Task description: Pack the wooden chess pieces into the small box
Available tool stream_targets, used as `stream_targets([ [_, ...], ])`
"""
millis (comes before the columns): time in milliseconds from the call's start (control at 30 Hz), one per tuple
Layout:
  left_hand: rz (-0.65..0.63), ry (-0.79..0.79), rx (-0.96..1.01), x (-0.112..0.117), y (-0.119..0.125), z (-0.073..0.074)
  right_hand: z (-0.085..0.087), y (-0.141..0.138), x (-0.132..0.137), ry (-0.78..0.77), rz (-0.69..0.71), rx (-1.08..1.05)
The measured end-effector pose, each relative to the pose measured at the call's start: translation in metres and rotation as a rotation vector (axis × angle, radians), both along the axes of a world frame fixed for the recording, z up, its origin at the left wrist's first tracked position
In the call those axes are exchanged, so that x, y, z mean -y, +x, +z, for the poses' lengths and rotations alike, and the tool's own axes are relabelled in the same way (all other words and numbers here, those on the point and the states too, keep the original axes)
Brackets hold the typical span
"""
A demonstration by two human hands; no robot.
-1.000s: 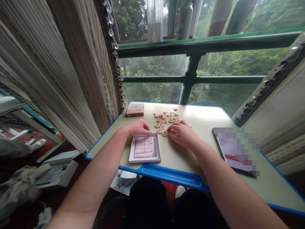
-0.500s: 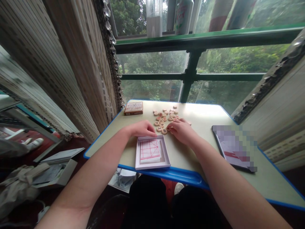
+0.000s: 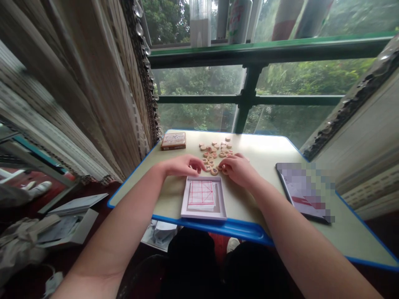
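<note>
Your left hand (image 3: 180,165): half open, fingertips just beside xiangqi pieces (image 3: 214,160) | right hand (image 3: 238,170): curled narrow on the pieces, grip unclear | lined board tray (image 3: 203,198): nearer you, between hands | desk (image 3: 264,154): blue near edge just past tray

Xiangqi pieces (image 3: 214,171) bear characters, too small to read.

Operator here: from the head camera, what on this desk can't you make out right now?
Head view:
- Markings on the wooden pieces: too small to read.
- Whatever lies under the right hand: hidden by the hand.
- Flat item at the desk's right: its surface is pixelated.
- Can on the sill: cut off by the top edge.
</note>
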State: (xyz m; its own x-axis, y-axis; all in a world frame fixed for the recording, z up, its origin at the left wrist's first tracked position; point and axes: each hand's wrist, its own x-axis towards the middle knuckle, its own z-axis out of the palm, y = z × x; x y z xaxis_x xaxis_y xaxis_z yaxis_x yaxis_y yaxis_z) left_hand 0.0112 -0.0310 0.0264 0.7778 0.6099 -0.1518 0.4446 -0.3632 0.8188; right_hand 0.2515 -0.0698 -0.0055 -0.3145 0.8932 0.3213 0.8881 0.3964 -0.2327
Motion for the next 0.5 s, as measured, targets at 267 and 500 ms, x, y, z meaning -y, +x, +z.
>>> stream_targets([
  [267,0.186,-0.118,-0.289,-0.003,-0.023,0.004,-0.002,0.007,-0.004,0.008,-0.059,-0.042],
  [500,0.112,-0.101,-0.292,0.004,-0.005,0.000,0.004,0.003,-0.002,-0.006,-0.033,-0.004],
])
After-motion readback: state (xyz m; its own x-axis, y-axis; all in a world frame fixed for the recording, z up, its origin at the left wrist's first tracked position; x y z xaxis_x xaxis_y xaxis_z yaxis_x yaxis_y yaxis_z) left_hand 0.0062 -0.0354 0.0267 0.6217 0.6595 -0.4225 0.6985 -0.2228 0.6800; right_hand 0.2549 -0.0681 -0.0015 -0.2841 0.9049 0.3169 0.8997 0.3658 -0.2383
